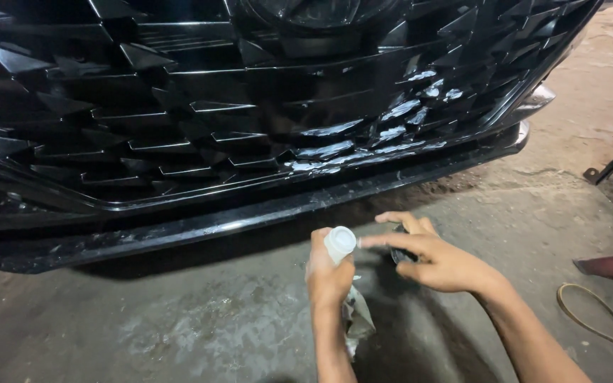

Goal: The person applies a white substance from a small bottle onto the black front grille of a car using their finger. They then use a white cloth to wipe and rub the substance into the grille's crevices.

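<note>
While the left hand (328, 273) clamps a crumpled tube (355, 315) upright, its white cap (340, 243) sits just below the black grille (250, 120)! Right hand (438, 261) comes across, forefinger stretched to touch the cap, other fingers curled round a small dark thing I can't make out. Best, I'd say, to keep the tube steady and work the cap gently so nothing spills. Tube lies inside the left grip, cap poking above the fist, over the concrete floor (179, 319).
</note>
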